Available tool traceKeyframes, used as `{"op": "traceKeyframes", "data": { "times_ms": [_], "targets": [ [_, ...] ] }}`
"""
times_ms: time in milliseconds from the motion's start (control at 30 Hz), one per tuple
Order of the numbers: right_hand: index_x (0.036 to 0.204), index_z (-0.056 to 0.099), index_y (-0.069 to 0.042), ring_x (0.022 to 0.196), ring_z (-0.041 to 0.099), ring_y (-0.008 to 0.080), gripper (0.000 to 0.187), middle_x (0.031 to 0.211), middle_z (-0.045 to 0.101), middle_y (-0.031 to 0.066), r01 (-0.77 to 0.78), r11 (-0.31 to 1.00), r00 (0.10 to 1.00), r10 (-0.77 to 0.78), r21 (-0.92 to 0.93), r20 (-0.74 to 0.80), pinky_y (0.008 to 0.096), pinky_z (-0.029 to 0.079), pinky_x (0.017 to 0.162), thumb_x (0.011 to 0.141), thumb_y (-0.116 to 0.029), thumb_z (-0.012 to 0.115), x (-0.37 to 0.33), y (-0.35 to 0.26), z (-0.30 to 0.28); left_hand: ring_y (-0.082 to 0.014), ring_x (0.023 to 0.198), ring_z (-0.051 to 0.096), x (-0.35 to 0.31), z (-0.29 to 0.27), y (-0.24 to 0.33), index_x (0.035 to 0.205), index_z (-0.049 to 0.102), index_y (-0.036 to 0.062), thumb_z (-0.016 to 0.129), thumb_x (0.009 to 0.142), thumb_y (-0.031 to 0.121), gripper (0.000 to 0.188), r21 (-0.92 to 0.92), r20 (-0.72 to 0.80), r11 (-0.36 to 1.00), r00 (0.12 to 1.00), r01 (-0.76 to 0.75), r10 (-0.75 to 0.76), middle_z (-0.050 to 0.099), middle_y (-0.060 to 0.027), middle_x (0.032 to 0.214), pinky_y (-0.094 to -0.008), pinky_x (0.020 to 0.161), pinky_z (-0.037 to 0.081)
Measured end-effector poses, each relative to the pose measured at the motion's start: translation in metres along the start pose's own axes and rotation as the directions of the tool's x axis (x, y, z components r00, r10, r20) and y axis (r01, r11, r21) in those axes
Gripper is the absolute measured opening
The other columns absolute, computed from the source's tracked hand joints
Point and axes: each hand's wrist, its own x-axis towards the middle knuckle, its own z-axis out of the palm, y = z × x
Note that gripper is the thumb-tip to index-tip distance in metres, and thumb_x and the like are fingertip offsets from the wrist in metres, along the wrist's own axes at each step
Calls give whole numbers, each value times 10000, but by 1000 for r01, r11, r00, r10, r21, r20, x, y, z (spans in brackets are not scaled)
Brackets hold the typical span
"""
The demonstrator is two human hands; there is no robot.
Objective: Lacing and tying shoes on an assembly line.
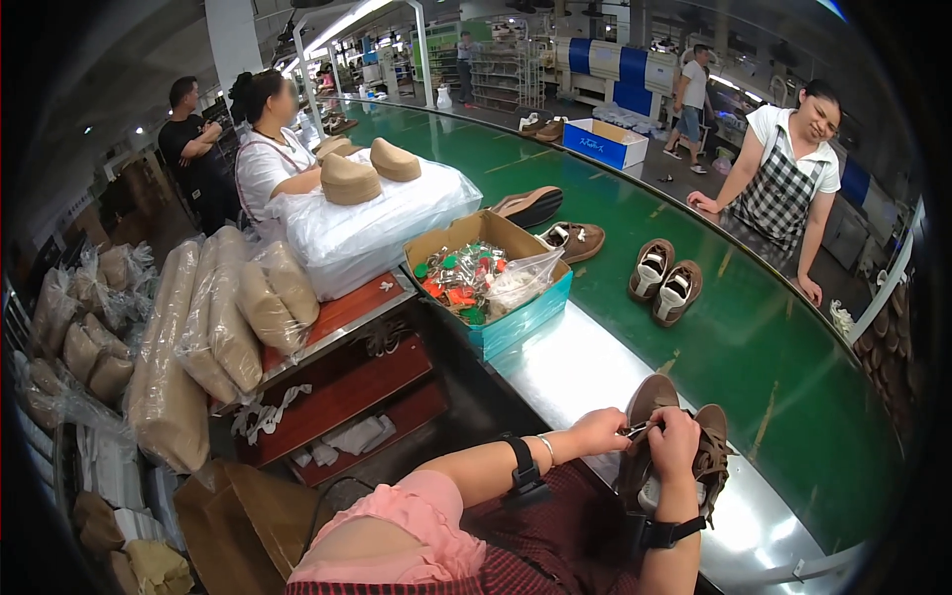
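A pair of brown shoes point(710, 446) rests toe-up at the near edge of the metal bench point(565, 367). My left hand point(600, 431) pinches the end of a thin lace-like piece beside the left shoe's collar. My right hand point(674, 443) grips the same piece and rests against the shoes' tongues. Both wrists wear black bands.
A teal-sided cardboard box point(496, 283) holds coloured tags and a plastic bag. More brown shoes point(664, 281) ride the green conveyor belt point(783, 347). A person in a checked apron point(783, 188) leans on its far side. Bagged insoles point(213, 327) lie on a red shelf at left.
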Motion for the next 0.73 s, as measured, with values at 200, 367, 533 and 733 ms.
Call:
{"op": "traceKeyframes", "data": {
  "times_ms": [200,367,533,733],
  "targets": [
    [758,600,-102,805,578,273,94,772,620,55,-3,1000,1000,3,4,13,402,402,779,671,-68,589,-5,5,-4,-337,790,576,-17,-18,3,795,581,36,673,716,329,317,130,-53,991,998,-26,33,574,-156,811,-416,681,463],
    [773,596,-93,825,580,280,96,790,628,60,-7,1000,999,7,10,41,399,408,786,682,-65,584,1,3,1,-278,703,623,-51,-74,-22,820,639,30,678,746,390,370,183,-6,962,979,203,-205,605,-157,741,-378,644,490],
    [801,595,-73,831,600,296,122,845,657,79,-10,997,1000,7,78,28,404,436,774,682,-44,596,6,3,0,-163,502,577,-110,-181,-84,669,665,22,690,735,398,383,-370,-149,766,780,525,-607,610,-70,590,-301,475,455],
    [834,591,-63,908,607,284,138,940,669,96,-74,997,993,73,13,96,416,421,848,700,-47,620,4,-6,-4,-150,511,575,-171,-291,-173,967,554,75,677,810,365,352,-840,-485,536,323,87,-813,631,-77,778,-296,448,501]
  ]
}}
